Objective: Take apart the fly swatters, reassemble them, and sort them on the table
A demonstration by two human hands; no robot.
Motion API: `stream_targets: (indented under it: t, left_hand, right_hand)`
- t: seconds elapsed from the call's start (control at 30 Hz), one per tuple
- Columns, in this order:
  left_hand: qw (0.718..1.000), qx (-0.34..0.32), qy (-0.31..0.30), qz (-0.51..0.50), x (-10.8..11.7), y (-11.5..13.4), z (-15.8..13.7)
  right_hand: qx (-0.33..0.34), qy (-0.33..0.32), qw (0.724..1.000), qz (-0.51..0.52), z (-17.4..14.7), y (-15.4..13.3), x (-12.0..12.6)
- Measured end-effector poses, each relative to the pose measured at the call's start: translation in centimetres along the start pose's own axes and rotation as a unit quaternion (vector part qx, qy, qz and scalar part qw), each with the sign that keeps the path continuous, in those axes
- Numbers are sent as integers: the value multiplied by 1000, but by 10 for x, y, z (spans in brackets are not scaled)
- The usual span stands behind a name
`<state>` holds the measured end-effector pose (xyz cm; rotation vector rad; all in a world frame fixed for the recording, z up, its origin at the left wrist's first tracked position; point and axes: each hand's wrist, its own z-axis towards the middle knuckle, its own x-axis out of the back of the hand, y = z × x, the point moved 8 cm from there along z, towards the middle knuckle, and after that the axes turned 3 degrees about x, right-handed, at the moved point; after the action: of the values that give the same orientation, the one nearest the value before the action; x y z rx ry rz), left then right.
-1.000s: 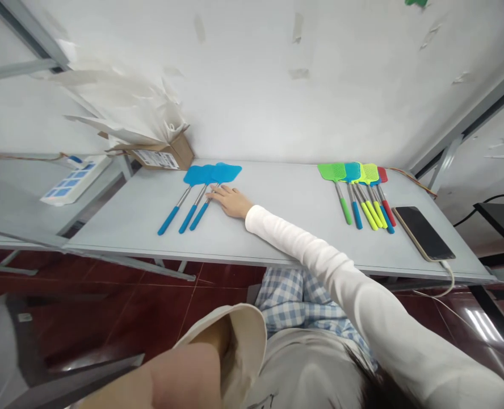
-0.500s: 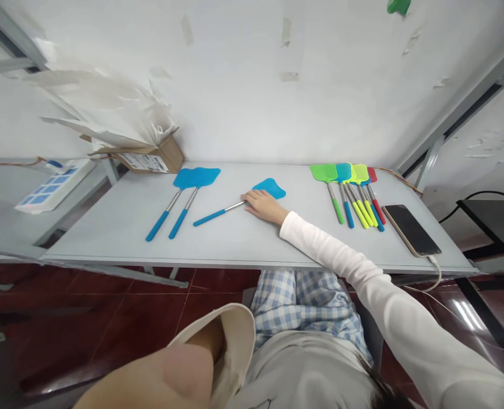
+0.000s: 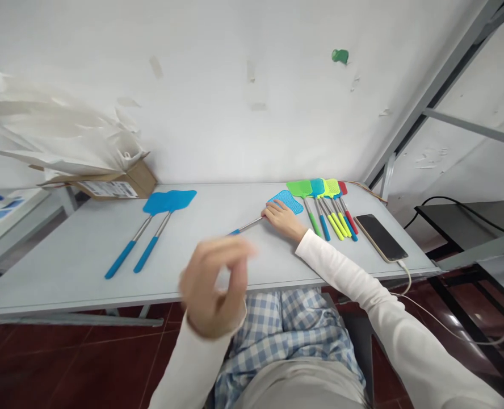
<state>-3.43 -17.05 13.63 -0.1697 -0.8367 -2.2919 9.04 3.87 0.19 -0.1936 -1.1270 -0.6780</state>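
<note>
My right hand rests on the table with its fingers round the metal shaft of a blue fly swatter, just below the head. The swatter lies slanted, its mesh head towards the back right and its blue handle towards the left. My left hand, blurred, hovers in front of the table with loosely bent fingers; a gap shows between thumb and fingers, with nothing in it. It covers part of that swatter's handle. Two more blue fly swatters lie side by side on the left, heads overlapping.
Several green, blue, yellow and red fly swatters lie overlapped at right. Beside them is a phone with a white cable. A cardboard box with white wrapping stands at the back left of the grey table, against the wall.
My left hand has risen from below into the space before the table. My right hand has moved the blue swatter rightwards, closer to the coloured group. The view has shifted.
</note>
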Motion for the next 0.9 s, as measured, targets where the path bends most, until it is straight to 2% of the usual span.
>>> stream_targets:
  t: [0.03, 0.07, 0.13, 0.2, 0.27, 0.37, 0.47, 0.6, 0.77, 0.9]
  left_hand:
    - [998, 38, -19, 45, -26, -27, 10]
    - [990, 63, -70, 106, -55, -54, 17]
    - [961, 76, -168, 207, -105, -105, 20]
    - [931, 62, -249, 261, -143, -145, 16]
    - [910, 41, -302, 281, -170, -168, 12]
    - [891, 1, -341, 300, -198, -179, 15]
    - [891, -48, -330, 309, -214, -173, 25]
    - [906, -79, -309, 278, -220, -168, 31]
    - [924, -63, -288, 243, -211, -171, 26]
    - [922, -51, -296, 246, -209, -174, 23]
  right_hand:
    - [-7, 13, 1000, -9, -4, 6, 4]
    - [-15, 24, 999, -18, -8, 11, 8]
    - [-31, 36, 998, -31, -13, 19, 13]
    - [-49, 41, 997, -38, -17, 26, 15]
    - [-66, 44, 996, -40, -20, 31, 15]
    - [-95, 49, 993, -45, -24, 40, 14]
    - [-131, 41, 989, -53, -29, 51, 14]
    - [-158, 38, 986, -41, -33, 62, 17]
    - [-136, 48, 990, -8, -29, 54, 23]
    - [-130, 49, 990, 8, -28, 48, 25]
